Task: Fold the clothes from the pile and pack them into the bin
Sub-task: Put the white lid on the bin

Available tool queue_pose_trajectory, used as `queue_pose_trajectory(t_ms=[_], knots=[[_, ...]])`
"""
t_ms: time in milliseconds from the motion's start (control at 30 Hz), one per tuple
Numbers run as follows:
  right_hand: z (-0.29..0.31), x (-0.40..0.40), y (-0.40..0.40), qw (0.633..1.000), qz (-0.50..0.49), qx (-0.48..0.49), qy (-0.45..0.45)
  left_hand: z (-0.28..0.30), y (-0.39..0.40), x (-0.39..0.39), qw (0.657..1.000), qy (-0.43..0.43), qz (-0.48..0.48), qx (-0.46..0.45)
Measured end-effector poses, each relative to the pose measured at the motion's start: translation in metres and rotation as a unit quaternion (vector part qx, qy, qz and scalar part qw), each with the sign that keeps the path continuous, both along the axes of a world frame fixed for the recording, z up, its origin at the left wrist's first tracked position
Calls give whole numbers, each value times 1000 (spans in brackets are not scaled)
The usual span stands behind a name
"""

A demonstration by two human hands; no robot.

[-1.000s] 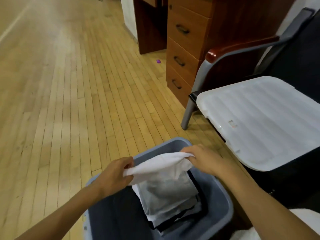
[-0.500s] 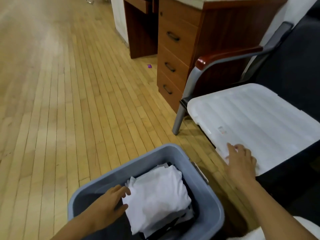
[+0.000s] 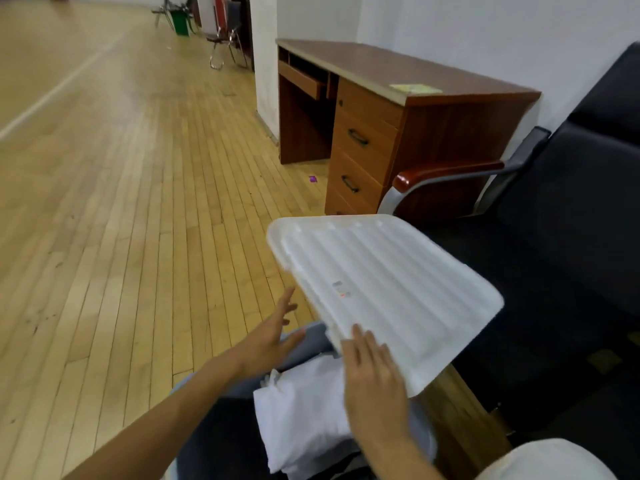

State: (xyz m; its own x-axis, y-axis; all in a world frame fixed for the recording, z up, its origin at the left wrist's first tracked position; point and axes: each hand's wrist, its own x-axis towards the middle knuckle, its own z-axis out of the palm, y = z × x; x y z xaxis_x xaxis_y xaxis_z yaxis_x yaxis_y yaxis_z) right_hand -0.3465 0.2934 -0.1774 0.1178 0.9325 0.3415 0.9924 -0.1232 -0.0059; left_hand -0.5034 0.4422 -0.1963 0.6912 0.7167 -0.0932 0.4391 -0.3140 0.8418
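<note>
The grey bin [image 3: 312, 337] stands on the floor right below me, with a folded white garment [image 3: 298, 420] lying on top of dark clothes inside it. A white ribbed plastic lid [image 3: 384, 289] hangs tilted above the bin's far right side, off the seat. My right hand [image 3: 375, 379] holds the lid at its near corner, fingers flat on top and thumb hidden underneath. My left hand [image 3: 273, 336] is open with spread fingers, just left of the lid's near edge and apart from it.
A black sofa [image 3: 554, 271] with a wooden armrest [image 3: 446, 171] fills the right. Behind it stands a brown desk with drawers [image 3: 363, 140]. Wooden floor [image 3: 121, 237] stretches to the left. White cloth [image 3: 547, 460] shows at the bottom right corner.
My right hand has taken the lid off the sofa seat and swung it left over the bin. My left hand left the white garment and rose toward the lid. My view tilted up.
</note>
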Motion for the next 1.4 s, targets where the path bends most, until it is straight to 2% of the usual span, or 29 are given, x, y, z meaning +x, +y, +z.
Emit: queue_pose_trajectory(t_ms=[133, 200, 267, 333, 367, 400, 467, 533, 567, 600, 633, 733, 900, 1033, 1233, 1400], knots=[[43, -46, -3, 984, 100, 140, 50, 41, 7, -23, 993, -104, 51, 2], [66, -54, -4, 976, 116, 172, 65, 53, 15, -40, 988, -129, 81, 0], [89, -55, -3, 970, 105, 192, 107, 58, 22, -56, 985, -127, 116, -17], [111, -49, -1, 948, 46, 224, 222, 54, 30, -75, 975, -120, 184, -33], [118, -43, 0, 919, 1, 237, 314, 49, 33, -89, 964, -109, 239, -39], [119, -33, 4, 875, -39, 249, 414, 40, 35, -104, 948, -92, 301, -36], [111, -5, 13, 782, -84, 241, 568, 14, 39, -136, 896, -65, 435, -59], [92, 21, 20, 740, -119, 184, 636, -24, 38, -165, 825, -35, 549, -128], [78, 33, 23, 726, -138, 142, 658, -46, 33, -176, 799, -16, 577, -167], [62, 46, 25, 719, -154, 100, 671, -66, 27, -185, 791, -6, 580, -196], [46, 57, 26, 718, -164, 65, 673, -84, 17, -191, 788, -7, 575, -221], [7, 80, 29, 752, -154, -28, 641, -128, -8, -199, 784, -31, 567, -253], [-65, 117, 34, 784, -207, -201, 549, -179, -37, -177, 797, 67, 559, -220], [-134, 156, 32, 796, -239, -326, 451, -189, -67, -151, 818, 153, 532, -154], [-158, 166, 34, 833, -226, -352, 361, -188, -86, -142, 833, 215, 500, -104], [-162, 164, 45, 834, -203, -357, 368, -202, -89, -162, 837, 256, 478, -75]])
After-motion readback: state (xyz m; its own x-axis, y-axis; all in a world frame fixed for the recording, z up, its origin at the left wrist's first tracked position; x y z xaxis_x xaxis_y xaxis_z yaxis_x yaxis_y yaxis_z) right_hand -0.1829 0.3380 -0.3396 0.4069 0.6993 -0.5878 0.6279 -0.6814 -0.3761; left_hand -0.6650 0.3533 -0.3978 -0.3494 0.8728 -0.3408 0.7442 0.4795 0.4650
